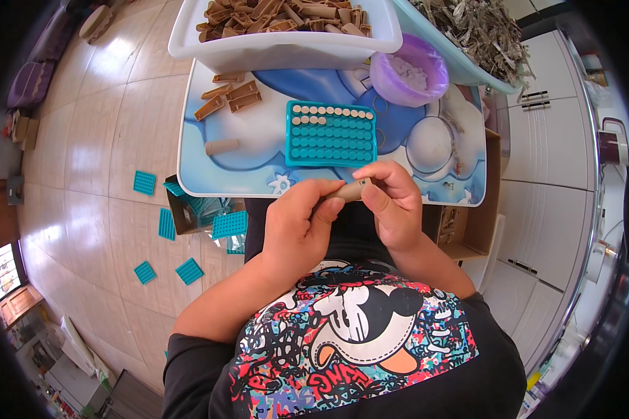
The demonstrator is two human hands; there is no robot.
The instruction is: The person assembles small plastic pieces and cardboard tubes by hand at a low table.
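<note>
Over the table's near edge, a tan tube-shaped plastic piece (350,190) lies level between my two hands. My left hand (299,222) is closed on its left part. At the right end, thumb and fingers of my right hand (396,209) pinch the piece near a small dark hole. Just beyond my hands sits a teal tray (332,164) with rows of round pegs. Beige round caps (318,110) fill its far row and part of the second. Another tan tube (222,146) rests on the table to the left.
Several brown half-shell pieces (243,96) lie at the table's (258,183) far left. Behind stands a white bin (286,50) heaped with more. A purple-lined bowl (437,73) holds pale bits; dark strips (479,31) fill a tub. Teal trays (189,271) lie on the floor.
</note>
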